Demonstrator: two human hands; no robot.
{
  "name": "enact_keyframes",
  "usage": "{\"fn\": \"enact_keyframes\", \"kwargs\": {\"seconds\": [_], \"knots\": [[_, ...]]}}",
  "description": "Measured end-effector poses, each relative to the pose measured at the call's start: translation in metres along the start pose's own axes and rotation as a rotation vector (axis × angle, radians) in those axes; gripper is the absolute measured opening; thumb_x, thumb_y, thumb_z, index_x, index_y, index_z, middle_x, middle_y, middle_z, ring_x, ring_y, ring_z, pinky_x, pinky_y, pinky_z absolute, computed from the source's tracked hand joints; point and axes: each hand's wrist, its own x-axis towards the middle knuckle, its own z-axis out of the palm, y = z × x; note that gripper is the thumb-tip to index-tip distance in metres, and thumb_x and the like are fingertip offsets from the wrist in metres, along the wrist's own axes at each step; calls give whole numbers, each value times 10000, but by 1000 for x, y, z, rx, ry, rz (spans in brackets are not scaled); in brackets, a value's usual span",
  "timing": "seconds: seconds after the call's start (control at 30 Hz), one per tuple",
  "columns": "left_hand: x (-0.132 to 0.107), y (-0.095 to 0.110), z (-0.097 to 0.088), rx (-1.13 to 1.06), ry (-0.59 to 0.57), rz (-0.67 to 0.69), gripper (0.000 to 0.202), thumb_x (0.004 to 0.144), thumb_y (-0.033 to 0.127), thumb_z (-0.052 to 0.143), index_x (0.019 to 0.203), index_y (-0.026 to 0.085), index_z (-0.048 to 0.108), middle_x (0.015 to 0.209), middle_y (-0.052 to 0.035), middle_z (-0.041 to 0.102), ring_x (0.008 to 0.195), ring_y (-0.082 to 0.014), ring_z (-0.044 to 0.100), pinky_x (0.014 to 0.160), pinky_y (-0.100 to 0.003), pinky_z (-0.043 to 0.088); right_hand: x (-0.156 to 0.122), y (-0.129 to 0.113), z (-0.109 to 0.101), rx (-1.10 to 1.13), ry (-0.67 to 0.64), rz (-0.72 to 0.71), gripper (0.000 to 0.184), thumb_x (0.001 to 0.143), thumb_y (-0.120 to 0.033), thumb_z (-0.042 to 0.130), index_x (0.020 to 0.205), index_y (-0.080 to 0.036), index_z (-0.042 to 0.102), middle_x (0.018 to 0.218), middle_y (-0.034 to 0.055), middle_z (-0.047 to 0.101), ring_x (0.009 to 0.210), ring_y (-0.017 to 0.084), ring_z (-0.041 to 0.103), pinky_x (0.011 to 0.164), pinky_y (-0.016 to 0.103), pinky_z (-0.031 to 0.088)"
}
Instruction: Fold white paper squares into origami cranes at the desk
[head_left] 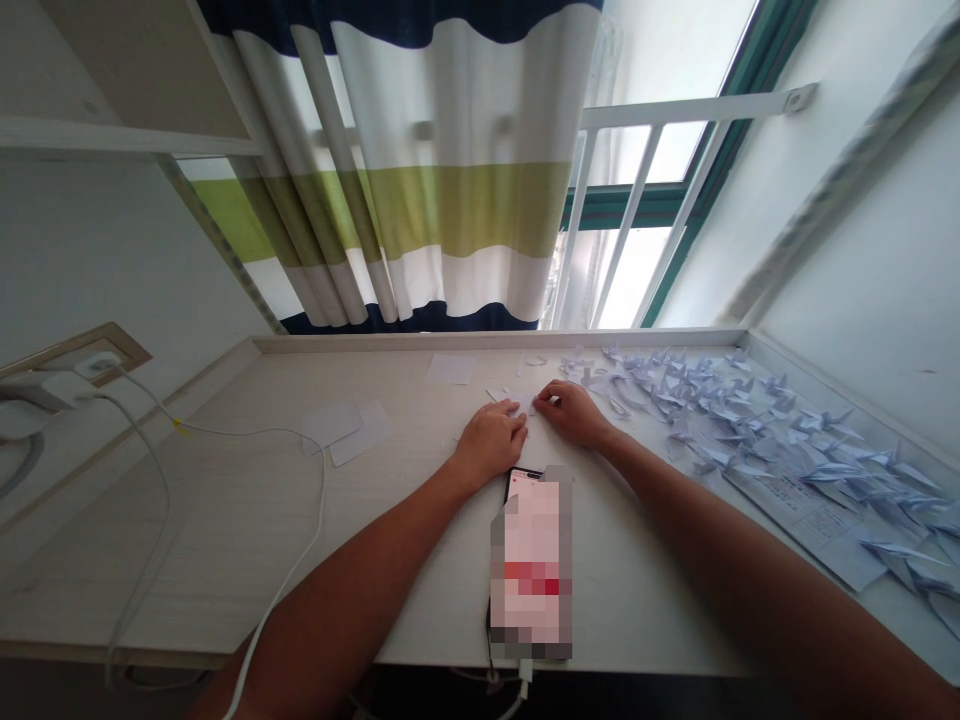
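Observation:
Both hands meet over a small piece of white paper (pixel 526 404) on the pale desk. My left hand (pixel 491 440) rests on its left side, fingers bent and pressing it down. From the right, my right hand (pixel 571 412) pinches the paper's edge between thumb and fingers. Much of the paper is hidden by the fingers, so its folds are hard to make out. Just below the hands lies a phone (pixel 531 560) with its screen lit and blurred out. Many folded paper cranes (pixel 675 385) spread over the right side of the desk.
Loose white sheets (pixel 367 430) lie on the left, and another sheet (pixel 451 369) near the back. A white cable (pixel 324 490) runs from the wall socket (pixel 112 350) across my left arm. Printed paper (pixel 810 515) lies under some cranes. A raised rim (pixel 450 342) borders the desk.

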Motion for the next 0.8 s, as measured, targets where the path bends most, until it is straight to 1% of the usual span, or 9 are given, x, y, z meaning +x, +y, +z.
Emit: {"fn": "enact_keyframes", "kwargs": {"seconds": [0.1,0.27,0.4,0.47,0.53,0.6,0.67,0.8], "knots": [[1,-3,0,-30,9,17,372,1006,324,476,1256,209,726,1449,-88,630,1396,-221,534,1219,-354,372,7,4,0,3,-6,8,120,891,-197,654,803,-176,734,895,65,731,768,179,652,763,302,514],[0,-2,-2,-38,38,4,364,995,337,488,1246,223,726,1426,-69,647,1360,-228,557,1198,-352,399,12,7,3,17,-10,20,129,886,-200,647,794,-177,735,898,69,732,779,183,657,764,306,525],[0,2,-3,17,36,-9,424,972,327,505,1352,213,654,1422,-84,633,1314,-260,565,1168,-398,422,9,6,-1,47,-23,38,142,888,-236,638,825,-169,745,916,79,740,774,185,670,761,314,534],[0,3,-4,58,21,-12,443,971,330,497,1379,222,631,1425,-88,619,1312,-274,553,1157,-419,423,7,7,-4,74,-64,10,136,870,-281,678,834,-178,759,951,78,742,808,192,682,787,321,538],[0,4,-5,81,5,-9,436,978,334,479,1372,233,634,1433,-87,608,1317,-274,543,1156,-417,418,5,7,-6,102,-95,-36,130,834,-312,730,817,-189,768,986,79,742,876,212,692,845,341,536],[0,4,-6,95,-5,-4,437,981,331,469,1373,227,632,1438,-91,604,1318,-273,540,1159,-414,413,4,7,-6,126,-96,-58,114,824,-298,735,791,-194,769,992,80,747,919,225,697,887,356,529],[0,5,-7,108,-12,-2,442,982,326,463,1376,215,629,1438,-98,603,1317,-276,539,1161,-416,409,6,7,-5,136,-85,-32,109,832,-262,706,768,-196,764,976,72,756,902,216,699,868,341,532],[0,7,-9,116,-16,4,449,986,321,450,1384,202,621,1442,-104,601,1326,-283,534,1165,-428,403,12,9,0,111,-50,57,110,834,-240,676,780,-180,750,919,69,768,803,196,695,767,305,536]]}}
